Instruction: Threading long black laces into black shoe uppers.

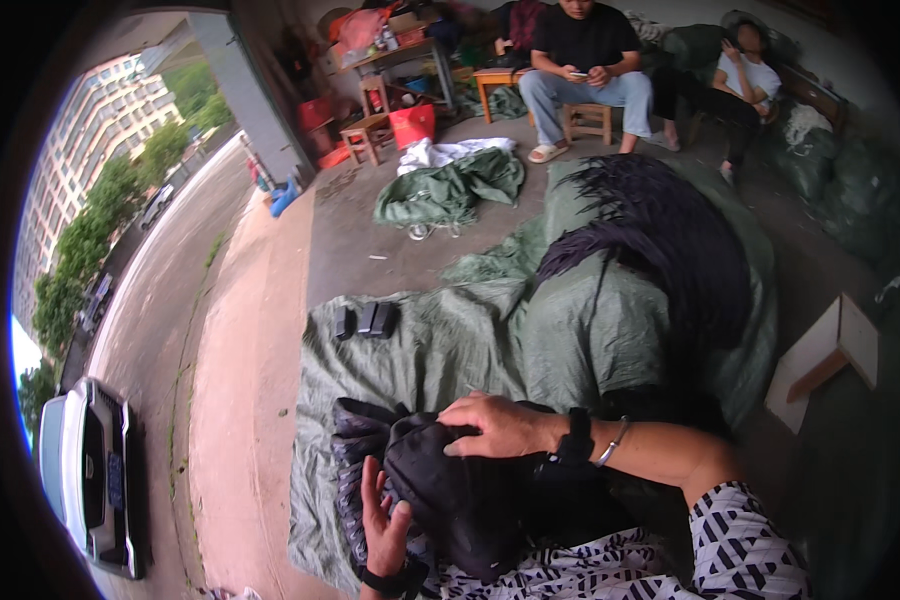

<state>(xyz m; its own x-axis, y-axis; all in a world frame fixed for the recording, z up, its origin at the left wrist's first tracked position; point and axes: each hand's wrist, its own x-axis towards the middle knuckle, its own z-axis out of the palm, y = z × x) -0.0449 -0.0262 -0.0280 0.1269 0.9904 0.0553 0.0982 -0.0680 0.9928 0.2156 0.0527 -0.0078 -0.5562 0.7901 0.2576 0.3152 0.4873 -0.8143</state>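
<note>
A black padded fabric piece (438,470), its exact kind unclear, lies in front of me with a seam across its rounded top. My right hand (500,425) comes across from the right and rests over its upper edge, fingers stretched out. At its left side is my left hand (385,525), thumb and fingers apart, close against the fabric. Along the far left of it runs a row of dark, ridged fabric pieces (350,465), bunched together. Both wrists wear black bands.
A green woven sheet (420,350) lies under the work, with small black blocks (375,320) on it. Dark strips (650,220) heap over a bulging green sack (595,325). A white board piece (830,345) stands right. Two people (585,60) sit behind; a car (90,480) is outside left.
</note>
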